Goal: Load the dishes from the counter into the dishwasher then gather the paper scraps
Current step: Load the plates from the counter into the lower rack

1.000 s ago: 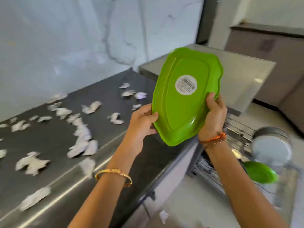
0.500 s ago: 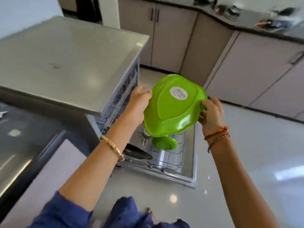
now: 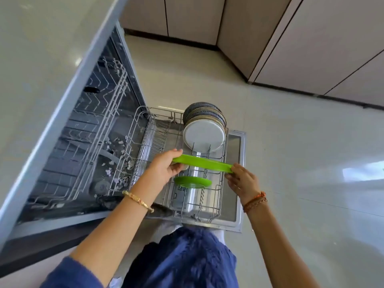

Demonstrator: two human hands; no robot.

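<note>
Green plate (image 3: 202,163) moved down from chest height to just above the pulled-out rack (image 3: 216,196), left hand (image 3: 164,168) and right hand (image 3: 242,180) each kept a closed grip on one end, edge-on to camera.

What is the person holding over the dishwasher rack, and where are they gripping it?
A green plate, seen edge-on, held by its two opposite ends: left hand at one end of the rim, right hand at the other.

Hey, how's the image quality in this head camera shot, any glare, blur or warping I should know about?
Head view: wide-angle warping bends the counter edge and cabinet lines; bright window glare sits on the floor at right; the blue clothing at bottom is soft and smeared; the green plate, both hands and the dishwasher rack read reasonably sharp; the dishwasher interior is dim.
</note>
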